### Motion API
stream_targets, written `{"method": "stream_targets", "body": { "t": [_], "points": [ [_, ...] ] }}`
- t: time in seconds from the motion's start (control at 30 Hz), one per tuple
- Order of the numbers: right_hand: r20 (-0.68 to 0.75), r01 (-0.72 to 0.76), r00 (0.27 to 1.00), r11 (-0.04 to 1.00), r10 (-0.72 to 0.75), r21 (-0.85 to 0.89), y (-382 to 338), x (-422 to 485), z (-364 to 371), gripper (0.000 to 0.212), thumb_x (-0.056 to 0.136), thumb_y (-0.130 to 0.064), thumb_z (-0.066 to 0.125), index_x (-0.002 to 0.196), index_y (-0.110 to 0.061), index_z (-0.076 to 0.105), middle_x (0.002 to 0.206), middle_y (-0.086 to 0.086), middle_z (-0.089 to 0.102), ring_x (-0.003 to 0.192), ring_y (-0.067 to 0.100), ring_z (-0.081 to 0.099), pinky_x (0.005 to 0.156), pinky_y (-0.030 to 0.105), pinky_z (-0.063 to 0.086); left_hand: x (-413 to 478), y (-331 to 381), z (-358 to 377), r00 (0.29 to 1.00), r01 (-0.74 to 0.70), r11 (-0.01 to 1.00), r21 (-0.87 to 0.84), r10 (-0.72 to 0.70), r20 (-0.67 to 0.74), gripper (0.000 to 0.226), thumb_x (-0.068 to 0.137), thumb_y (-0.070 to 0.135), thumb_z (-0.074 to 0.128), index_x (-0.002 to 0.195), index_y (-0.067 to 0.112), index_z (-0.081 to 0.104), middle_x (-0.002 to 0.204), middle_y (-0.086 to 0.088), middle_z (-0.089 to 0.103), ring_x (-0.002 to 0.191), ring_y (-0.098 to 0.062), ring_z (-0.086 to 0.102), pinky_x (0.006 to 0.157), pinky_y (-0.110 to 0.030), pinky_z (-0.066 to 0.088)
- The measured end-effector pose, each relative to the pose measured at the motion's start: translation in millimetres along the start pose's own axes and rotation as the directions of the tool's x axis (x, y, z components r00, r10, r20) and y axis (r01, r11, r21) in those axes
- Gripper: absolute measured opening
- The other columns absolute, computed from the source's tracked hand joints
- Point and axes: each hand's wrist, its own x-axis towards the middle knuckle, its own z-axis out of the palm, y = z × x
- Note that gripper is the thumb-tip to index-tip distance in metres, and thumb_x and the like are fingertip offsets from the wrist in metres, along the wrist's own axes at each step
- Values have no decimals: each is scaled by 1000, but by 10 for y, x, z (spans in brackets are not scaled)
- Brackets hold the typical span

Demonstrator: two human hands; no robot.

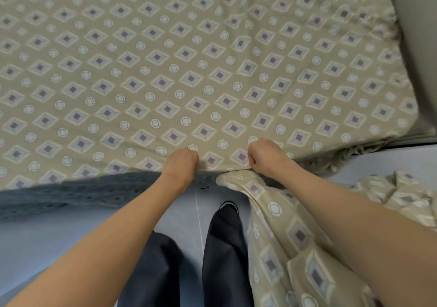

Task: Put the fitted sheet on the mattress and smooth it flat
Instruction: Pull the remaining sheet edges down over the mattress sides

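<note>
The fitted sheet (pixel 189 70) is lying spread across the mattress (pixel 71 195). The left hand (pixel 182 162) and right hand (pixel 262 156) are both gripping its near edge, and slack is hanging nearer the right hand.

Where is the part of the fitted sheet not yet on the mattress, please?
In the head view, the fitted sheet's loose end hangs at lower right, below the right hand, beside the person's right leg.
</note>
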Motion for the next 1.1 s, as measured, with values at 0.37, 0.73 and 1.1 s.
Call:
{"method": "stream_targets", "body": {
  "t": [0.37, 0.73, 1.1],
  "points": [
    [-57, -17, 998, 999, 19, 33, 379, -185, -75, 20, 91, -12, 52, 104, -19, 65, 104, 3, 64, 97, 24, 61, 82, 35, 50, 42, 247, -131, 999, -4, 1000, 8, 4, -53, 25, 89, 35, 52, 80, 14, 60, 87, -8, 67, 80, -30, 63, 63, -28, 40],
    [-212, -393, 905, 915, 368, -90, 1709, -573, -284, 48, 81, 9, 55, 123, -5, 40, 121, 17, 46, 109, 35, 47, 67, 38, 38, 458, 1580, -549, 938, -291, 949, -118, 259, -232, 37, 95, 36, 47, 127, 19, 47, 120, -4, 53, 104, -27, 58, 76, -38, 48],
    [-142, -300, 953, 884, 267, -357, 2272, -579, -485, 29, 85, 10, 51, 111, 1, 57, 111, 20, 60, 104, 36, 60, 81, 39, 47, 794, 2318, -551, 910, -347, 937, 28, 344, -231, 16, 94, 23, 52, 101, 10, 55, 99, -8, 58, 90, -30, 60, 70, -36, 44]
  ]
}}
